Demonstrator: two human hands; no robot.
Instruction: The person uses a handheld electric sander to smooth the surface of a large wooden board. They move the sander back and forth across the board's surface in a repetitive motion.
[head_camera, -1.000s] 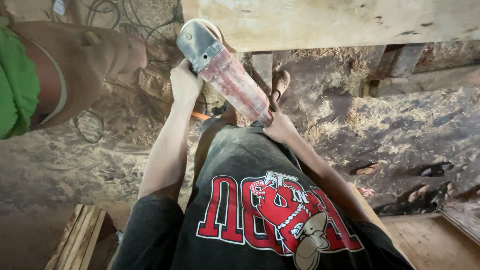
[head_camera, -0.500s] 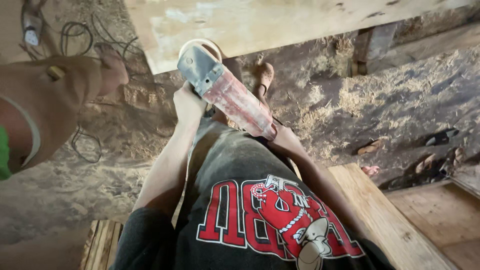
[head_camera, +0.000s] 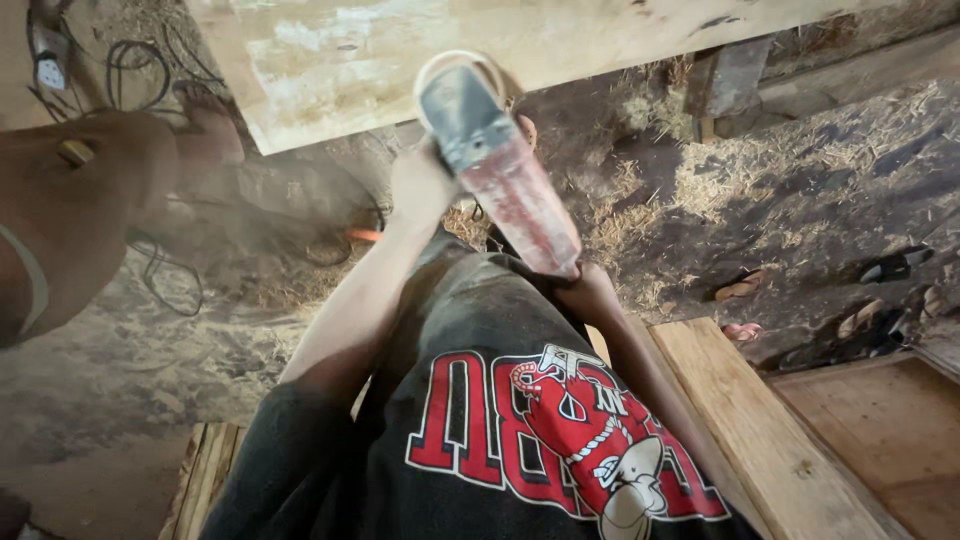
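Note:
I hold a red and grey angle grinder (head_camera: 500, 165) out in front of my chest, its round disc end pointing up toward a pale wooden board (head_camera: 400, 60). My left hand (head_camera: 420, 185) grips the side of the grinder near its grey head. My right hand (head_camera: 585, 290) grips the rear of the red body. The grinder's disc sits at the board's lower edge; whether it touches is blurred. My black shirt with a red print (head_camera: 550, 440) fills the lower middle of the view.
Another person's bare leg and foot (head_camera: 120, 190) stand at the left beside black cables (head_camera: 150, 270) and a power strip (head_camera: 48, 60). Sawdust covers the dirt ground. Wooden planks (head_camera: 760, 430) lie at the lower right, with sandals (head_camera: 740, 290) nearby.
The view has shifted; the grinder now sits more upright and centred under the board. The other person's leg has dropped lower at the left. Both hands kept their grip.

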